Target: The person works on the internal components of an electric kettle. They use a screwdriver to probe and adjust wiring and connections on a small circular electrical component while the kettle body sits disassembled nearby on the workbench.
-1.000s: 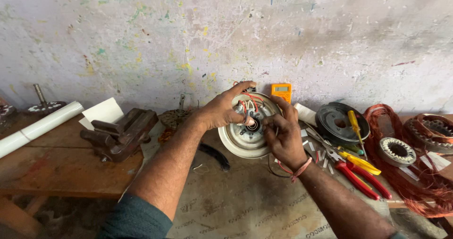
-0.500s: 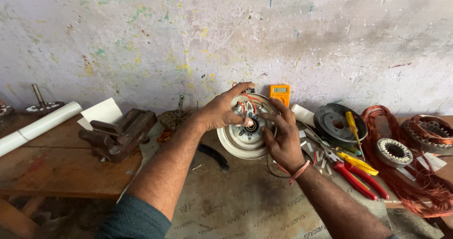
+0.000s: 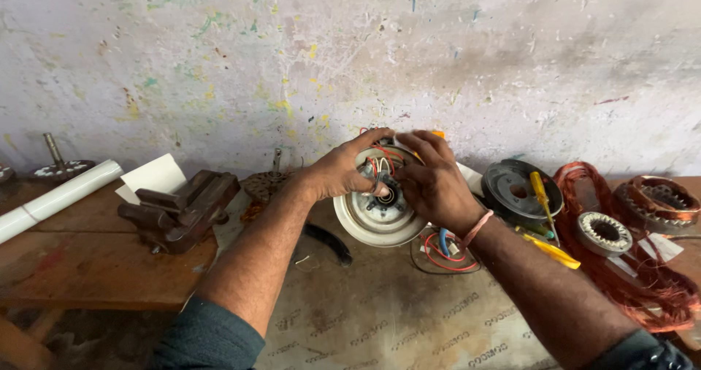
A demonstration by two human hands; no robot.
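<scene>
Room: bench vise (image 3: pixel 179 209) left, screwdriver (image 3: pixel 540 192) right of both hands.
Motor (image 3: pixel 380 213): under fingers (image 3: pixel 376 138) (tilted up).
Left hand (image 3: pixel 343 169): clamped on motor.
Right hand (image 3: pixel 434 184): pinching red wires (image 3: pixel 376 164).

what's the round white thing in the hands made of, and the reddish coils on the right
The round housing looks like white-painted metal, going by its smooth, scuffed rim; plastic is possible. The coils look like bare copper wire: thin, shiny, orange-red strands in loose bundles.
</scene>
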